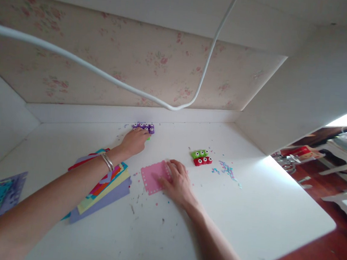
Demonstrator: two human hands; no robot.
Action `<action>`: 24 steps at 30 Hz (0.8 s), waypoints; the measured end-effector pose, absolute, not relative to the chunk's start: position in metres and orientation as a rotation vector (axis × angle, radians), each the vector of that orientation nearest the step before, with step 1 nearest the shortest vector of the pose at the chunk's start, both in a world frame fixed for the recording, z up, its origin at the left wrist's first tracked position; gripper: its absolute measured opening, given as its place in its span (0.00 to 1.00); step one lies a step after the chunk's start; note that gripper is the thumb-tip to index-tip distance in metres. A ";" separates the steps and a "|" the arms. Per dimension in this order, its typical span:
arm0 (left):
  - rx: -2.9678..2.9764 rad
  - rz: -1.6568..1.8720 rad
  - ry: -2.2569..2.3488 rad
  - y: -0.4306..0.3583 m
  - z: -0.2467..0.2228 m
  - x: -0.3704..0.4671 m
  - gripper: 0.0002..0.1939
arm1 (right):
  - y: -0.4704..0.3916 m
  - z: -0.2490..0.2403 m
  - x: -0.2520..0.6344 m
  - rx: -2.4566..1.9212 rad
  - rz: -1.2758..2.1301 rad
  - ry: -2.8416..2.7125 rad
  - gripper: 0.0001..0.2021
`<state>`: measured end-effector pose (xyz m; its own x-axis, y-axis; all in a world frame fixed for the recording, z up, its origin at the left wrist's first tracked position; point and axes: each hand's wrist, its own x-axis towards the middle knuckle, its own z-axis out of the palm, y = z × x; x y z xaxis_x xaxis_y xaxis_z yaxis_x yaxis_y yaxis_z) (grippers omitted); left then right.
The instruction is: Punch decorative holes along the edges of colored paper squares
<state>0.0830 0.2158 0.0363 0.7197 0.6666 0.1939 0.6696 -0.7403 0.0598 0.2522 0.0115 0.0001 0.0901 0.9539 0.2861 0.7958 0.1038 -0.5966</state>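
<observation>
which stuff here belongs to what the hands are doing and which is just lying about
In use, it seems:
- pink sheet, under the right hand
- purple pieces, at the left hand

Apparently lying about:
- stacked coloured paper
- green pieces
- red pieces
- confetti

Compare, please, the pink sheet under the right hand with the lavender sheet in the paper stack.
The pink sheet looks smaller than the lavender sheet. The right hand rests on the pink sheet, while no hand touches the lavender sheet. The pink sheet lies apart from the paper stack; the lavender sheet is partly covered by others in it. Both are on the white tabletop.
</observation>
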 end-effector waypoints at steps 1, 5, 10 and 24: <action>-2.909 -0.292 -1.127 0.217 0.034 0.080 0.25 | 0.012 -0.001 0.252 -1.752 0.307 -1.711 0.26; -2.934 -0.248 -1.178 0.218 0.030 0.077 0.23 | 0.014 -0.008 0.253 -1.797 0.320 -1.751 0.24; -2.971 -0.246 -1.287 0.214 0.034 0.073 0.10 | 0.017 -0.014 0.258 -1.754 0.376 -1.641 0.14; -3.197 -0.661 -1.405 0.123 0.018 0.024 0.13 | 0.019 -0.004 0.261 -1.510 0.925 -0.997 0.15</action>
